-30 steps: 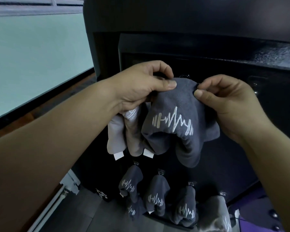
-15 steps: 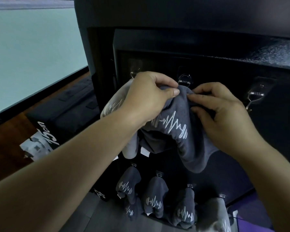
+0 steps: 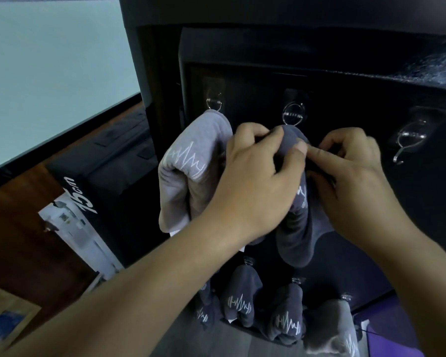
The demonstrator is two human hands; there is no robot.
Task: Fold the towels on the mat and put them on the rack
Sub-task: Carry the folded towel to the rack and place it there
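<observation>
Dark towel (image 3: 296, 238) higher now, just under the hook (image 3: 293, 114) — left hand (image 3: 255, 181), right hand (image 3: 353, 173), each grip tight on it.

"75cm" on the black box (image 3: 108, 181)

black rack (image 3: 345, 94), partly loaded
light grey towel (image 3: 191, 171) hangs just left of the middle hook (image 3: 293, 113), dark towels (image 3: 238, 302) hang lower down
</observation>
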